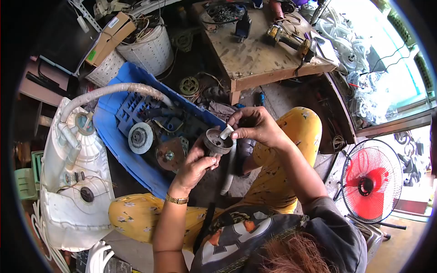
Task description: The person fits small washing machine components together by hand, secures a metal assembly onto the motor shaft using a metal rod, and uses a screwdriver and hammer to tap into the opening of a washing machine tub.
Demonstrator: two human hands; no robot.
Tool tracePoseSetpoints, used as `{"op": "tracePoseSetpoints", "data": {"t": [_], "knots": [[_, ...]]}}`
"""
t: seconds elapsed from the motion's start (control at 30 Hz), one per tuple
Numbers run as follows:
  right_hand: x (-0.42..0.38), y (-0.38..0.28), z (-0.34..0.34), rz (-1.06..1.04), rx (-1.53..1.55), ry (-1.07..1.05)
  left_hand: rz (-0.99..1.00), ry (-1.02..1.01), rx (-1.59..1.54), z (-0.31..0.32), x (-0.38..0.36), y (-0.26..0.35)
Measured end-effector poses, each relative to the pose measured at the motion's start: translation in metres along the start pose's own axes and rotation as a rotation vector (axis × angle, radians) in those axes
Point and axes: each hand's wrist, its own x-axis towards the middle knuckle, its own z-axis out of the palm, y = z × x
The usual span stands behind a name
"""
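Note:
My left hand (196, 164) has its fingers wrapped round a brown, cup-shaped round part (217, 144), its hollow face turned up. Between the thumb and fingers of my right hand (256, 126) is a small white, tube-like piece (226, 132), tilted over the cup's rim and overlapping it in this view. Just beyond my hands lies a blue plastic appliance shell (129, 159), its underside showing. On it are a grey pulley wheel (140, 138), a brown round-faced motor-like unit (170, 155) and a ribbed grey hose (109, 89) arching leftward.
To the left stands a white plastic housing (91, 214) with wires. A wooden table (255, 59) holding a yellow cordless drill (275, 34) is ahead. Perforated white drums (150, 50) stand at the back left. A red-bladed fan (371, 182) is on the right.

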Motion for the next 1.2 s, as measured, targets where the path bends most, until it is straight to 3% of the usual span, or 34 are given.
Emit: {"op": "tracePoseSetpoints", "data": {"t": [0.57, 0.77, 1.0, 1.2], "knots": [[-0.004, -0.007, 0.001, 0.033, -0.331, -0.032, -0.028, 0.030, 0.148, 0.006, 0.007, 0.004], [-0.004, -0.012, -0.001, -0.097, -0.579, -0.063, -0.041, 0.017, 0.175, 0.007, 0.010, 0.003], [-0.004, -0.004, 0.001, -0.138, -0.586, -0.060, -0.067, 0.021, 0.151, 0.006, 0.009, 0.001], [-0.003, -0.009, 0.002, -0.136, -0.467, -0.142, 0.060, -0.070, 0.072, 0.006, 0.012, 0.002]]}}
